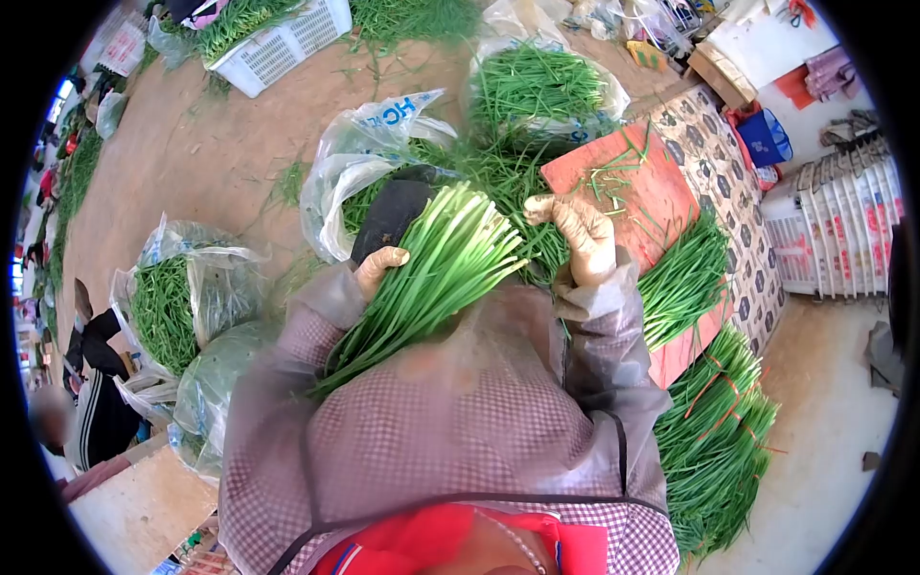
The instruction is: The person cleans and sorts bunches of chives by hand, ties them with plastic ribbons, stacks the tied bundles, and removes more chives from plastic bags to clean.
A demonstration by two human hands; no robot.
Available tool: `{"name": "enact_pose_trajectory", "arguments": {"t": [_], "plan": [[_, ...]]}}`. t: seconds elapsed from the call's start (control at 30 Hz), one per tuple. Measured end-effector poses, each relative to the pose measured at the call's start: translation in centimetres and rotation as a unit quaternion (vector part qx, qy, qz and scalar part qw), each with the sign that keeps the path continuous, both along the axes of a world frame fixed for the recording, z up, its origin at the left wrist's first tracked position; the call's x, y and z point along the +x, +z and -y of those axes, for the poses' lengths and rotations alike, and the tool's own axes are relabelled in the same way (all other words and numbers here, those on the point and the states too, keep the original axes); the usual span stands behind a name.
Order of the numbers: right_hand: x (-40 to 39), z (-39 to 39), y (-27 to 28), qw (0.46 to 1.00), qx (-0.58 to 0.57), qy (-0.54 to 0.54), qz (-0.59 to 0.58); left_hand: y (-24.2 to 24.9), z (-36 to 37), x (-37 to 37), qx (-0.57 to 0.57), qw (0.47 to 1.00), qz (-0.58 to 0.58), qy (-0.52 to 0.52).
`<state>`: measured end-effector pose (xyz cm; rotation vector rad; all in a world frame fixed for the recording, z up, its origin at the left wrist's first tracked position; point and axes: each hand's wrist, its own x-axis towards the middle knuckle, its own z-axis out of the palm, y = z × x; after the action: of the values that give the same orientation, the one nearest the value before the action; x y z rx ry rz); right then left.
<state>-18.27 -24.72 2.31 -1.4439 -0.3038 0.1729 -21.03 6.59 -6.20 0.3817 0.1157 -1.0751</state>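
A thick bunch of green chives (pixel 426 278) lies slanted across my lap, cut ends pointing up and right. My left hand (pixel 379 265), in a tan glove, grips the bunch from the left side. My right hand (pixel 580 235), also gloved, rests on loose chives just right of the bunch's cut ends, fingers curled; whether it grips any stalks is unclear. Both arms wear sheer sleeves over a checked apron.
A red board (pixel 652 206) at right carries chives, with tied bundles (pixel 714 441) below it. Plastic bags of chives (pixel 172 307) stand at left and ahead (pixel 541 91). A white crate (pixel 283 43) sits at the top. Another person's leg (pixel 96 402) shows at far left.
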Motion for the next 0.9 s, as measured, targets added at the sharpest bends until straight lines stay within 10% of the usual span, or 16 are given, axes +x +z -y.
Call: {"name": "enact_pose_trajectory", "arguments": {"t": [0.13, 0.3, 0.4, 0.9], "plan": [[-0.7, -1.7, 2.7, 0.997, 0.020, -0.055, 0.042, -1.7, -0.6, 0.0, 0.034, 0.999, 0.011, 0.023], [2.0, -5.4, 4.5, 0.889, -0.273, -0.002, 0.368, 0.9, 0.6, -0.3, 0.077, 0.997, -0.011, 0.029], [1.6, -7.0, 4.6, 0.819, -0.435, 0.003, 0.375, 1.5, 0.8, -0.6, 0.106, 0.993, -0.019, 0.052], [2.8, -7.8, 0.7, 0.919, -0.236, 0.075, 0.308, 2.4, 0.9, -0.9, 0.145, 0.987, 0.059, 0.023]]}}
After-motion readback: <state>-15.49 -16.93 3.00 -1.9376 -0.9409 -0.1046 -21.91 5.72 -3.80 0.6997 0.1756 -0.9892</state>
